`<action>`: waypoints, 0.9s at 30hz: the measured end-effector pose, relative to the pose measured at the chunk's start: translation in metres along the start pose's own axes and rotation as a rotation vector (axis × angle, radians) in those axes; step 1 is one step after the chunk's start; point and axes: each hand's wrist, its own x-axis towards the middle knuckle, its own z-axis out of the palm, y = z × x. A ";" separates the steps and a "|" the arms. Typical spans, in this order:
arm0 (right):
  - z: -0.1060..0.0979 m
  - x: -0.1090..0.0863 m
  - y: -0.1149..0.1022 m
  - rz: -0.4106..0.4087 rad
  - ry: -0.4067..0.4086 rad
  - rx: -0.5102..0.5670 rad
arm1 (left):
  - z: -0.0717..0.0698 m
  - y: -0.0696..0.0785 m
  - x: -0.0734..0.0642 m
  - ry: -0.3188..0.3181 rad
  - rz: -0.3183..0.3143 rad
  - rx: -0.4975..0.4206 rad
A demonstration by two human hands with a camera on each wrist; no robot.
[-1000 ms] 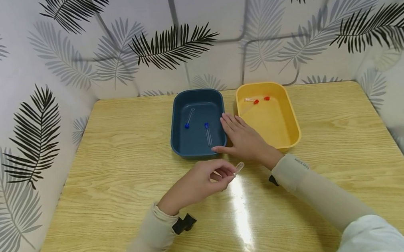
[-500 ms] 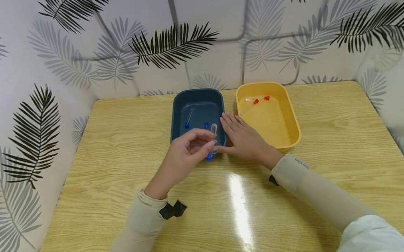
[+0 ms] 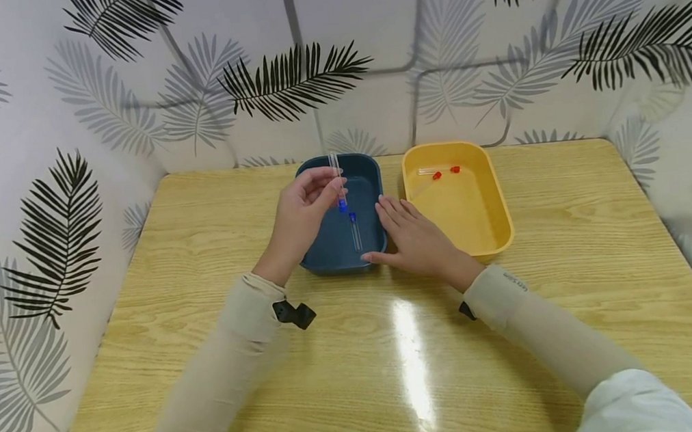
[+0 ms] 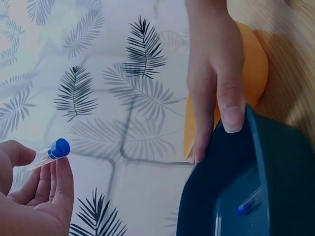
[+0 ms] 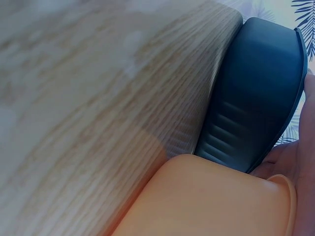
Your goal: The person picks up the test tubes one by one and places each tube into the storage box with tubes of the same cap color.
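My left hand pinches a clear test tube with a blue cap between thumb and fingers. The tube stands nearly upright over the dark blue bin, cap end down. In the left wrist view, that blue cap faces the camera. Another blue-capped tube lies on the bin's floor; my left hand covers the bin's left part in the head view. My right hand rests along the bin's right rim, fingers straight, thumb at the near corner.
To the right, a yellow bin holds two tubes with red caps, lying near its back. Both bins stand on a wood-grain table, near its back edge. Behind rises a leaf-patterned backdrop.
My left hand has carried the test tube from in front of the bins forward and left, over the blue bin, and turned it upright. My right hand has stayed in place.
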 end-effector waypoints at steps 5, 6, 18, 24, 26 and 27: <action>0.001 -0.001 0.001 0.003 0.008 -0.004 | 0.003 -0.019 0.026 0.053 -0.090 -0.049; 0.001 -0.002 0.001 0.003 0.010 -0.003 | 0.004 -0.021 0.030 0.062 -0.107 -0.059; 0.000 -0.002 0.003 0.000 0.005 -0.005 | 0.010 -0.052 0.079 0.158 -0.344 -0.324; 0.001 -0.002 0.002 -0.005 0.008 -0.002 | 0.011 -0.075 0.096 0.213 -0.526 -0.470; 0.000 -0.002 0.002 -0.008 0.009 0.002 | 0.011 -0.082 0.099 0.218 -0.580 -0.497; 0.000 -0.002 0.001 -0.009 0.011 0.005 | 0.011 -0.086 0.101 0.217 -0.602 -0.506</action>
